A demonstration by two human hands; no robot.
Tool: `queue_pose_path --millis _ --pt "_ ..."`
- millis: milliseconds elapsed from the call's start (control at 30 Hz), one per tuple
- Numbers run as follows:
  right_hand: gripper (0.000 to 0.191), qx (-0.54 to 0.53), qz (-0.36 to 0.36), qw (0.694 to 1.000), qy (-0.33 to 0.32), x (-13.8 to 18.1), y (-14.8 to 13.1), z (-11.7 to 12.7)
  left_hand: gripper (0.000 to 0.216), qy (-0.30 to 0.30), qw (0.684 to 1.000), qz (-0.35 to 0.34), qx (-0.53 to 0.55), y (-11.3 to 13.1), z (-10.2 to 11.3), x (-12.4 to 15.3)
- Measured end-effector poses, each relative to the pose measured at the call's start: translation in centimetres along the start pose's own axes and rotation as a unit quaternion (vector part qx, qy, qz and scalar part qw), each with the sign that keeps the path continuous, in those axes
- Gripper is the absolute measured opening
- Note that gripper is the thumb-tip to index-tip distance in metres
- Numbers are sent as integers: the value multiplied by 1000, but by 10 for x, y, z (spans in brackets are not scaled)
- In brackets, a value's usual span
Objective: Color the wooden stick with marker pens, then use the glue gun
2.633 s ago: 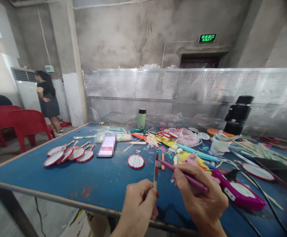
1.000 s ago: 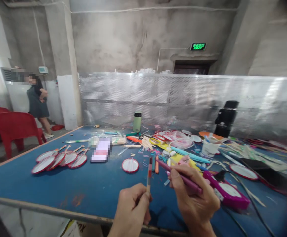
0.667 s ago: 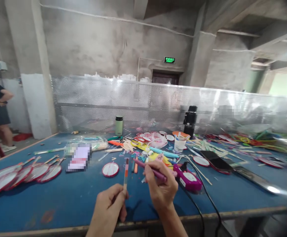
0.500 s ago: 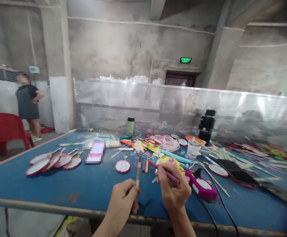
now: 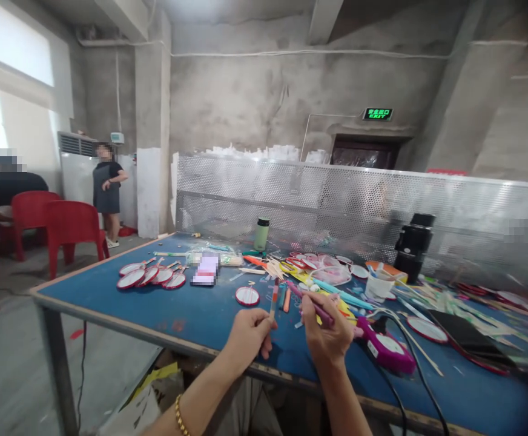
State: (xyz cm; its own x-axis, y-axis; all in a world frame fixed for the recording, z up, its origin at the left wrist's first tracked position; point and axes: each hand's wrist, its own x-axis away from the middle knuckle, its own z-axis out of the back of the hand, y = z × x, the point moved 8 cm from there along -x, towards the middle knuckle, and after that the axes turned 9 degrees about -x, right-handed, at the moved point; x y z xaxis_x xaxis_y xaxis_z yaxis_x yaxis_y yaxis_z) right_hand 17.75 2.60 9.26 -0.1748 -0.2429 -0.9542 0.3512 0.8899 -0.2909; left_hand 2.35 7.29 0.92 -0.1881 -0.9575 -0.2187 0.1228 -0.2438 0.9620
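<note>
Left hand (image 5: 249,330): thumb and fingers pinched on the lower end of a banded stick (image 5: 274,300), which I see held near upright over the front part of the blue table (image 5: 191,309). Bands read dark at the top, then orange, then a greyish stretch, with pale wood near the grip. Gold bracelet (image 5: 180,418) on the left wrist.

Right hand (image 5: 330,330): fingers closed round a purple pen (image 5: 321,312), slanting up and leftward, its tip just beside the stick's dark end. From this far off I cannot tell whether the two touch.

Beyond the stick, a single round disc (image 5: 247,295) with a red rim lies flat, apart from an overlapping group of red-rimmed discs (image 5: 132,278) further left. I note a phone (image 5: 205,269), its screen blurred out, between that group and the single disc. Just right of the stick lies an orange piece (image 5: 287,300). Near the right hand sits a magenta power strip (image 5: 389,348) with black cables; behind it, a white cup (image 5: 377,286) full of tools.
</note>
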Motion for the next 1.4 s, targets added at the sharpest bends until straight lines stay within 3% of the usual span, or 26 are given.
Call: queue_pose_path --millis 467,1400 --pt "18 -19 -10 999 -35 4 -2 -8 29 -14 1000 3 24 -6 2 -4" --pt "15 -15 -15 998 -67 7 -1 -13 21 2 1000 -13 21 -3 5 1"
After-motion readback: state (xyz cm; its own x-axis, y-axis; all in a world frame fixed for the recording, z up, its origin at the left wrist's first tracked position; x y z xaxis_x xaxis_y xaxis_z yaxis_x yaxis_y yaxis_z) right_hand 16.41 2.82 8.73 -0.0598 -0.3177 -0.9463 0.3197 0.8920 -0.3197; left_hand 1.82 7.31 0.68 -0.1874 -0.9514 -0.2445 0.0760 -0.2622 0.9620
